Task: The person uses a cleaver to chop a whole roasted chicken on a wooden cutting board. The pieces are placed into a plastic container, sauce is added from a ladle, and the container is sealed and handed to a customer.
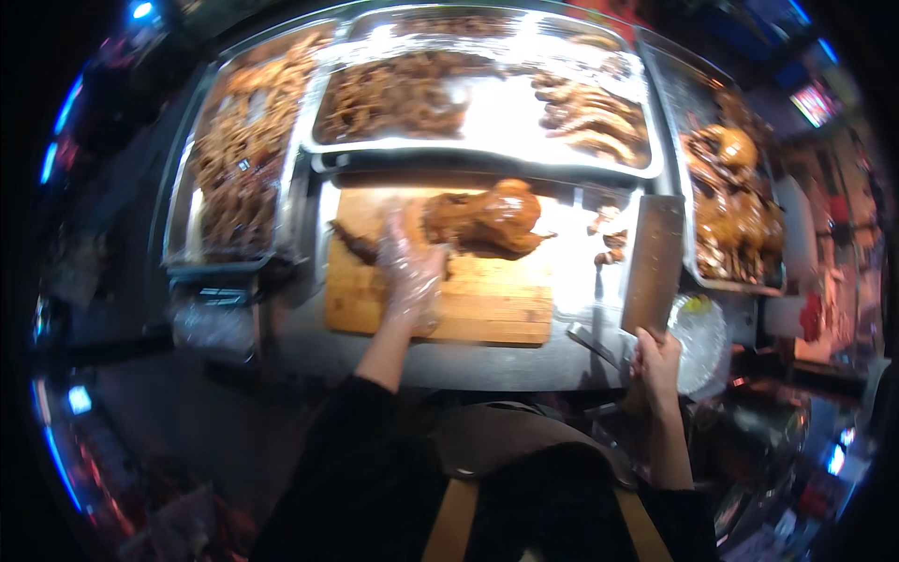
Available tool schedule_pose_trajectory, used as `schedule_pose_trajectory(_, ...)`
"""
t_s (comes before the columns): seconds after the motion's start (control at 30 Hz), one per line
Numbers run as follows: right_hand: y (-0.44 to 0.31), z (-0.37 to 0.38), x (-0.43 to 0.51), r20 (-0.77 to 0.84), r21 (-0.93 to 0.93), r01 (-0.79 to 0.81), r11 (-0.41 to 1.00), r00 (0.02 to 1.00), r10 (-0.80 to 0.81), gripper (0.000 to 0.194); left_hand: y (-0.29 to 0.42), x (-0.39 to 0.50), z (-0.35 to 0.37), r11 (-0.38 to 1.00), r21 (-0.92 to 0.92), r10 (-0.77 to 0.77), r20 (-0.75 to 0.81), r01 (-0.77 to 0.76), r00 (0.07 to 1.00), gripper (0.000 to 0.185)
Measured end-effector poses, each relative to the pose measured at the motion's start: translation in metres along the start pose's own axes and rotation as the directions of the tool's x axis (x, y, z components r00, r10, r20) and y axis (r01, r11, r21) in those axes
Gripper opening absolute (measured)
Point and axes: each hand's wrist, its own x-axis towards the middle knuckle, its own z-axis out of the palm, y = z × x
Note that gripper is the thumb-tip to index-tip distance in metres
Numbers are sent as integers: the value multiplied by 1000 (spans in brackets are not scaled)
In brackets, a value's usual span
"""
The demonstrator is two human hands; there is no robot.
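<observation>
My left hand (409,267), in a clear plastic glove, is over the wooden cutting board (491,316). Its fingers are blurred, so any grip is unclear. A glossy brown cooked bird, probably a duck (509,214), lies on the board just right of that hand. To the hand's left a dark, narrow piece of meat (355,242) sticks out; whether it joins the bird is hidden. My right hand (657,358) is bare and grips a cleaver (653,267) by its handle, the broad blade pointing away from me, right of the board.
Metal trays of cooked meat pieces stand at left (242,154) and behind (400,98). Whole glazed birds (734,204) fill a right-hand tray. Small meat pieces (609,235) lie beside the cleaver. A narrow metal tool (591,343) and a clear plastic-lined round container (695,348) are near the front edge.
</observation>
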Motion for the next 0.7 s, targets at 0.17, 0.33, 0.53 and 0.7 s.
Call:
schedule_pose_trajectory(0.17,-1,27,-5,108,-118,66,991,993,-53,20,-21,-6,-14,997,79,-1,88,-6,996,68)
schedule_pose_trajectory(0.33,1,60,-12,201,-211,95,973,978,-51,16,-16,-8,-21,999,18,-54,171,52,984,67)
schedule_pose_trajectory(0.53,-20,94,8,269,-434,378,818,921,-283,13,1,25,-10,982,189,-77,355,9,932,74)
schedule_pose_trajectory(0.7,-46,102,32,352,-718,529,452,837,-420,19,-8,48,-1,953,193,126,455,-236,881,68)
